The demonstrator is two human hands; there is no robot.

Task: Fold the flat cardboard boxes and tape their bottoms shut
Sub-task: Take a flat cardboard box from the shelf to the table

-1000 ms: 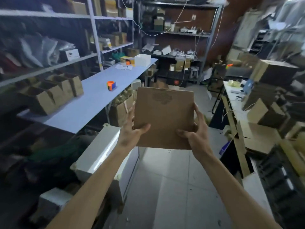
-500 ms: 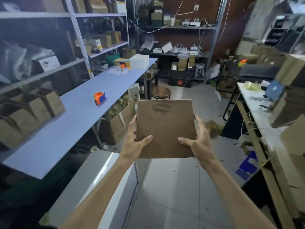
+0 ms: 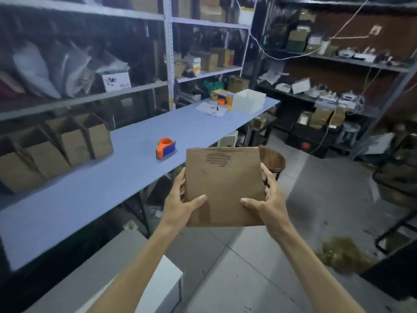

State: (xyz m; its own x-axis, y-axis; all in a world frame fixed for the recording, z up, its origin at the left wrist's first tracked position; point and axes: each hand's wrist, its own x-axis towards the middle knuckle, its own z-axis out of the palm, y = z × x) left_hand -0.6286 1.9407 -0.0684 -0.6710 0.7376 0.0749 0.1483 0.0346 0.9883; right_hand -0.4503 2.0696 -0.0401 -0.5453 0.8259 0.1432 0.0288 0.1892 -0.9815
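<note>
a person's two bare arms reach forward, the left forearm passing above a white cabinet (image 3: 158, 288). between the hands, raised in the air, is a flat cardboard box (image 3: 223, 186), upright and facing the person, with a heart-shaped patch of slits near its top edge. the left hand (image 3: 180, 205) grips its left side, thumb laid across the front and fingers wrapped behind. the right hand (image 3: 268, 204) grips the right side the same way. the box looks completely collapsed, so this seems to be the very start of one box: nothing opened, no flaps folded, no tape on it. the next move likely calls for pressing the two side edges toward each other to pop it into a tube, then turning it to fold the bottom flaps. beyond and left of the left hand runs a long blue table (image 3: 101, 184) with an orange and blue tape dispenser (image 3: 165, 148) on it, out of reach for now. further left on it stand several opened boxes (image 3: 67, 145) in a row. just past the right hand is a round wooden stool (image 3: 273, 160). cluttered shelves (image 3: 203, 71) fill the far walls.
</note>
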